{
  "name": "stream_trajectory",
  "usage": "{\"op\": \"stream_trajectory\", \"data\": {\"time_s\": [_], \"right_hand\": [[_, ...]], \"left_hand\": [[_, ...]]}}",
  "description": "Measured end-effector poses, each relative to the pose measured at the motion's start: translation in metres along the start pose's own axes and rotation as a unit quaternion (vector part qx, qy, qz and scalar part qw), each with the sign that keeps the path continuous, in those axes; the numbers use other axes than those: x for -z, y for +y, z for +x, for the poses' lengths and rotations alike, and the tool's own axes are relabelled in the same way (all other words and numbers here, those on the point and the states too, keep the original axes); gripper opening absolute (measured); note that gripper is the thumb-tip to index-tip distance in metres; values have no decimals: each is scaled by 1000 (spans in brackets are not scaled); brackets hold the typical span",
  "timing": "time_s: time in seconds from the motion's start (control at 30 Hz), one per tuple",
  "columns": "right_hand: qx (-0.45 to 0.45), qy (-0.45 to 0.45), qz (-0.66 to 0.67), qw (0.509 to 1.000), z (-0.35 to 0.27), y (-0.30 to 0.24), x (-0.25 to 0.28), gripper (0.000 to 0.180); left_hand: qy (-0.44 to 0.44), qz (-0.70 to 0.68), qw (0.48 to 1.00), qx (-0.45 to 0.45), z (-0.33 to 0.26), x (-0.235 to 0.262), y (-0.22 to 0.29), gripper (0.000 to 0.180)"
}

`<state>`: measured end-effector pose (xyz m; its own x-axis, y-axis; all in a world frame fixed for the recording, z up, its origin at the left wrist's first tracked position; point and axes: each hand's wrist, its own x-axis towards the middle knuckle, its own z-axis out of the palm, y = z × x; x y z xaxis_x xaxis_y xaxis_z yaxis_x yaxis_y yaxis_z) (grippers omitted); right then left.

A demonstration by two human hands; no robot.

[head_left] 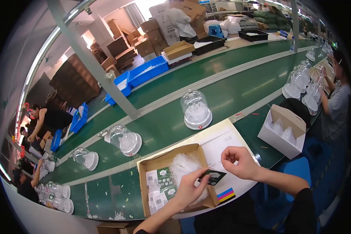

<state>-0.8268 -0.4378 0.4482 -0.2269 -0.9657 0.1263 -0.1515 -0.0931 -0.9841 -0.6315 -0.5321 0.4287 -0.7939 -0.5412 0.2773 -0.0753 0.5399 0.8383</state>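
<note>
My left hand (190, 190) pinches a small dark green card (216, 178) with a pale print, above the right side of a shallow cardboard tray (144, 171). Inside the tray lie a bundle of thin white strings (180, 167) and several green and white barcode labels (157, 199). To the right, my right hand (240, 163) is closed over a white sheet (221, 142), its thumb and fingertips together. Whatever those fingers may hold is too small to see. The tray and sheet rest on a pale board at the belt's near side.
A clear dome on a white base (198, 113) stands on the green conveyor belt (238, 93), with another dome (126, 141) lying tilted to its left. At right is an open white box (281, 130) holding clear-wrapped pieces. A co-worker (337, 101) handles several domes at far right.
</note>
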Motion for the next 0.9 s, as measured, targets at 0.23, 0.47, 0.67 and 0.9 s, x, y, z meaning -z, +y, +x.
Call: {"op": "stream_trajectory", "data": {"time_s": [0.23, 0.47, 0.67, 0.9], "right_hand": [[72, -5, 13, 997, 87, 43, 13, 6], [184, 129, -76, 971, 208, 61, 32, 11], [214, 191, -100, 953, 271, 73, 31, 15], [198, 177, -149, 953, 291, 84, 36, 19]], "left_hand": [[7, 41, 996, 85, 74, 30, -23, 20], [150, 102, 979, -92, 194, 62, -77, 20], [172, 143, 967, -122, 238, 80, -104, 17], [174, 149, 968, -106, 253, 74, -115, 15]]}}
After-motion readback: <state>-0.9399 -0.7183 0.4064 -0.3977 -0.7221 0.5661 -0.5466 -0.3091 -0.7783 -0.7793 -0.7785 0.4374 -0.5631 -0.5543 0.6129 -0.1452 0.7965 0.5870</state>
